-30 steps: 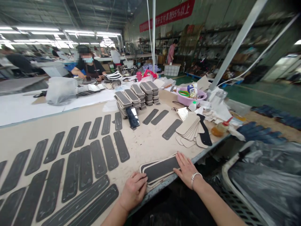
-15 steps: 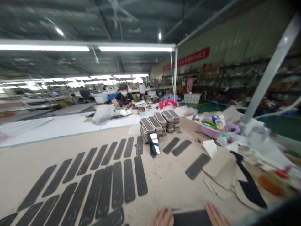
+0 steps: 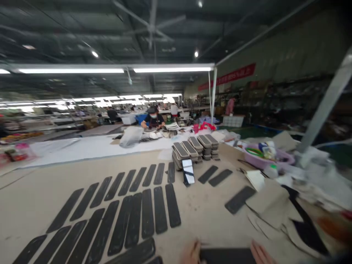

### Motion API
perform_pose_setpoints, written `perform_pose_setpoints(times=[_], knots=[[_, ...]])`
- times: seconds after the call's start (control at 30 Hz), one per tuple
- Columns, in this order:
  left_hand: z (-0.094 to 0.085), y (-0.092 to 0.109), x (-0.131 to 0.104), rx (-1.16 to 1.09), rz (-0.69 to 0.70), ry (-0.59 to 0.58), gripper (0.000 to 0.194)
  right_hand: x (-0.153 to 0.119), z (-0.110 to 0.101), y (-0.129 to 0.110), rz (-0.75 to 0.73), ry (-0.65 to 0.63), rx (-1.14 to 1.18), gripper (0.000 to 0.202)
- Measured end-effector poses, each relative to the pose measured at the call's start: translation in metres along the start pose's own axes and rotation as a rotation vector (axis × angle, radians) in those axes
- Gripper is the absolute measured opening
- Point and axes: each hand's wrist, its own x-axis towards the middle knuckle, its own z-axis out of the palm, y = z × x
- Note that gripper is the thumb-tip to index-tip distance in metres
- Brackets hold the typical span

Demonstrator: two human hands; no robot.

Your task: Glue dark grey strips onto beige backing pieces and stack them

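Observation:
A dark, flat rectangular piece (image 3: 227,255) lies at the bottom edge of the view, partly cut off. My left hand (image 3: 190,252) is at its left end, blurred, with fingers curled against the edge. At the right end is my right hand (image 3: 260,253), its fingers stretched out straight along the piece. Beyond them on the beige table surface (image 3: 198,216), rows of dark rounded strips (image 3: 161,209) with a shiny coating lie to the left. One more dark strip (image 3: 239,199) lies to the right.
Stacks of beige-edged pads (image 3: 189,147) stand at the back, a phone (image 3: 188,171) leaning against them. On the right are beige cut pieces (image 3: 269,198) and a purple basin (image 3: 254,160) of supplies. A person (image 3: 154,119) sits across the table; a metal post (image 3: 327,102) rises at right.
The view has swung left, so things on the table appear farther right. Both hands stay at the two ends of the dark piece; the left looks more blurred.

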Motion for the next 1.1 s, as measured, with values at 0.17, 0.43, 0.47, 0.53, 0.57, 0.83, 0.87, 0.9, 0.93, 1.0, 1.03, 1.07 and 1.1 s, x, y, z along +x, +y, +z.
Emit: perform_pose_setpoints(times=[0.17,0.43,0.47,0.53,0.57,0.83,0.87,0.9,0.93,1.0,1.03,1.07,1.1], knots=[[0.014,0.016,-0.019,-0.164,-0.146,0.141,0.029,-0.067,-0.027,-0.002,-0.003,-0.272,-0.118,0.073],[0.002,0.014,-0.002,-0.21,-0.125,0.146,0.022,-0.058,-0.033,-0.006,0.006,-0.32,-0.133,0.074],[0.001,0.015,-0.001,-0.204,-0.132,0.134,0.021,-0.059,-0.033,-0.005,0.003,-0.318,-0.134,0.074],[-0.001,0.017,0.002,-0.2,-0.141,0.12,0.021,-0.059,-0.032,-0.005,0.004,-0.322,-0.133,0.074],[-0.002,0.018,0.003,-0.2,-0.15,0.116,0.021,-0.059,-0.033,-0.005,0.008,-0.33,-0.133,0.075],[0.002,0.016,0.003,-0.199,-0.196,0.075,0.023,-0.056,-0.042,-0.011,0.048,-0.399,-0.104,0.075],[0.003,0.015,0.003,-0.193,-0.199,0.068,0.024,-0.055,-0.044,-0.012,0.053,-0.415,-0.095,0.076],[0.005,0.014,0.004,-0.185,-0.206,0.062,0.025,-0.054,-0.046,-0.012,0.059,-0.43,-0.086,0.077],[0.006,0.012,0.004,-0.178,-0.213,0.056,0.026,-0.053,-0.049,-0.014,0.068,-0.439,-0.081,0.077],[0.008,0.011,0.005,-0.166,-0.219,0.054,0.027,-0.052,-0.056,-0.021,0.093,-0.425,-0.083,0.078],[0.009,0.011,0.005,-0.163,-0.217,0.058,0.028,-0.052,-0.059,-0.027,0.099,-0.402,-0.085,0.078],[0.009,0.01,0.005,-0.161,-0.209,0.064,0.028,-0.053,-0.062,-0.035,0.09,-0.375,-0.083,0.078],[0.01,0.01,0.005,-0.159,-0.199,0.07,0.029,-0.054,-0.064,-0.046,0.061,-0.35,-0.072,0.079]])
